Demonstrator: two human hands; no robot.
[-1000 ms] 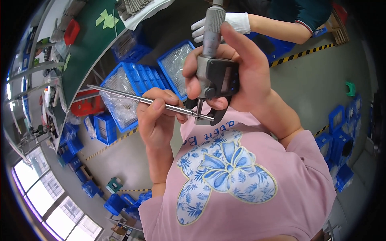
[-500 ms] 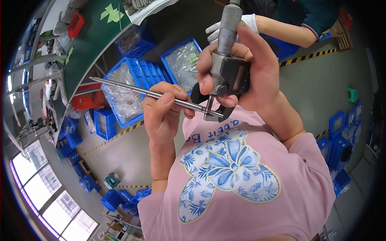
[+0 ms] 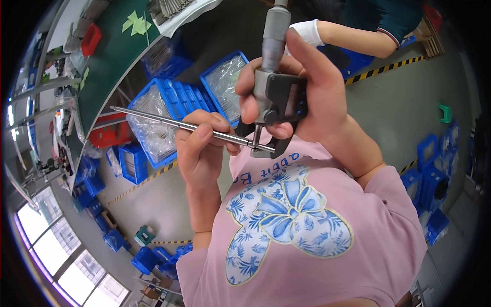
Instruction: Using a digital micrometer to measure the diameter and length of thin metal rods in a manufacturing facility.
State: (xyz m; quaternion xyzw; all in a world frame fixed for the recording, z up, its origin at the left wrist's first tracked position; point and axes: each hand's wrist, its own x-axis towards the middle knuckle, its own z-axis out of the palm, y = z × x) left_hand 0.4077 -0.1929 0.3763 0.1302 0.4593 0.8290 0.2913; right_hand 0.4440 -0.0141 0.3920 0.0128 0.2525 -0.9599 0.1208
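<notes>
My left hand pinches a thin steel shaft between thumb and fingers. The shaft slants from upper left down to the right, and its stepped, narrower end lies in the jaw gap of a micrometer. Around the micrometer's dark body my right hand is closed, its thumb up beside the knurled grey thimble. The spindle comes down onto the shaft's end; whether both measuring faces touch it I cannot tell. The micrometer's display is turned away from view.
Blue crates with plastic-wrapped rods stand beyond my left hand, beside a green-topped workbench. A red bin is under the bench edge. A co-worker's white-gloved hand reaches in behind the micrometer. Striped tape marks the floor.
Both hands, with the micrometer and shaft, have shifted slightly left in the picture. The shaft's end stays in the jaws. The co-worker's gloved hand is now more hidden behind the micrometer and my thumb.
</notes>
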